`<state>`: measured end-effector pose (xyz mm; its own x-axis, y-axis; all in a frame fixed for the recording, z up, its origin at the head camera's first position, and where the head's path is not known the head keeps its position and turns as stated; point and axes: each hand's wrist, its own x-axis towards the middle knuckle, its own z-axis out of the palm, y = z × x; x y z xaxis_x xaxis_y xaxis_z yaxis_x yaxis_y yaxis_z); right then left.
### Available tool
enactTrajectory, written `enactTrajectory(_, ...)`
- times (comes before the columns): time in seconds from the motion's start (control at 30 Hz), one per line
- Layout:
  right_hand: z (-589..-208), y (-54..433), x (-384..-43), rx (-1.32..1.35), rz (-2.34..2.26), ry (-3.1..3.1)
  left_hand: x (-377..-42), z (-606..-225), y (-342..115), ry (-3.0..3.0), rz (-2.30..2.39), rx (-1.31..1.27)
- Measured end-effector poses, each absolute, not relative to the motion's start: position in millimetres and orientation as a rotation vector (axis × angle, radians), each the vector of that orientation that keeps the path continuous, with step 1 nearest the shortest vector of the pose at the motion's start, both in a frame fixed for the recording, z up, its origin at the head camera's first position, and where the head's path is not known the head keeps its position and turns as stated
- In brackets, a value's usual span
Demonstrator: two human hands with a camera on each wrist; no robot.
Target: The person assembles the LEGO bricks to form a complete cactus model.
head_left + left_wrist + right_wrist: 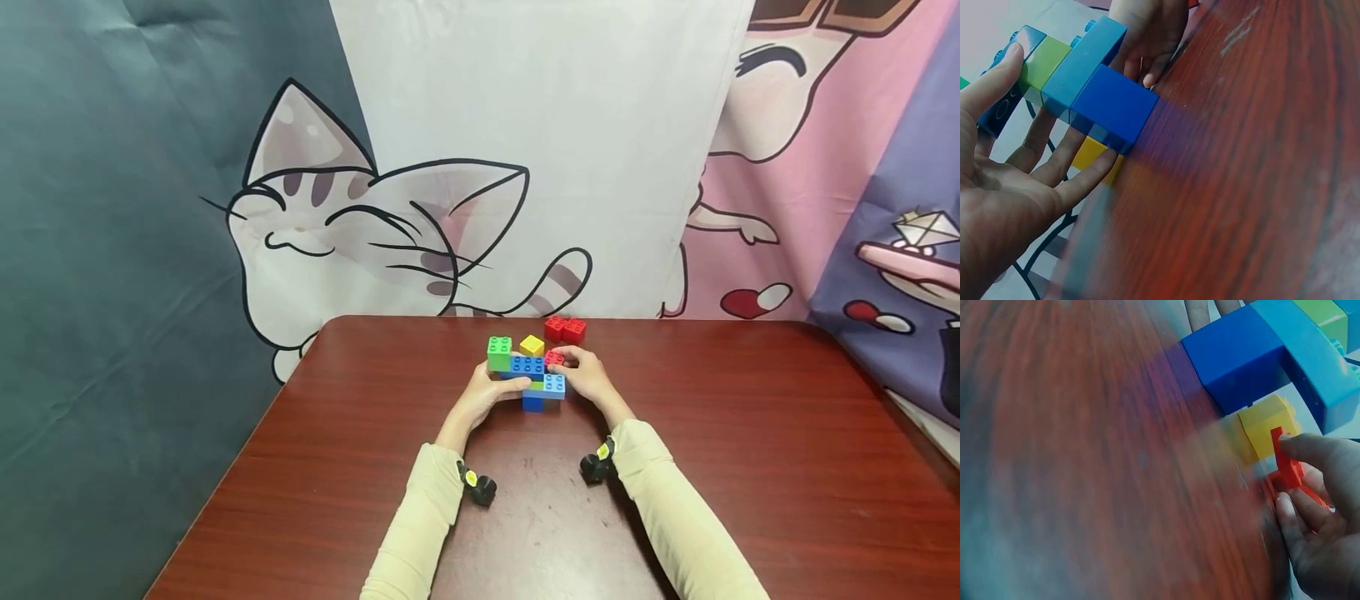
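Observation:
My left hand (486,395) grips a built stack of toy building bricks, thumb on top and fingers beneath. In the stack are a bright green brick (499,353), a long blue brick (527,365), a lime brick (1046,65), a light blue brick (553,384) and a dark blue brick (1116,105) at the bottom. Beside it, my right hand (590,380) pinches a small red brick (1287,464) between thumb and fingers. Just beyond the stack sits a yellow brick (532,345). My left fingers partly hide the stack's underside.
Red bricks (564,330) lie at the far edge of the brown table (720,433). Behind that edge hangs a cloth backdrop (615,167) with cartoon cats. A small black camera (480,487) is strapped to the left wrist and another black camera (596,465) to the right.

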<state>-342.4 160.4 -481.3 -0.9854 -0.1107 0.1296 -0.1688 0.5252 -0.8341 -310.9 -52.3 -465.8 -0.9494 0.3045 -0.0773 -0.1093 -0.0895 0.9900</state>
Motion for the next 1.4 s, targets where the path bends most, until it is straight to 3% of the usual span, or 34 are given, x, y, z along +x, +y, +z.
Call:
enactTrajectory(0.17, -479, 176, -338, 0.269, 1.718, -2.609, -309, -465, -50, 1.896, 2.125, 0.228)
enactTrajectory(0.4, -472, 191, -332, 0.002, 2.071, -2.610, -310, -464, -50, 1.923, 2.111, 0.218)
enactTrajectory(0.6, -465, 195, -323, -0.017, 2.257, -2.527, -310, -462, -51, 1.920, 2.111, 0.212)
enactTrajectory(1.4, -446, 191, -310, 0.073, 2.240, -2.552, -308, -464, -50, 1.926, 2.112, 0.230)
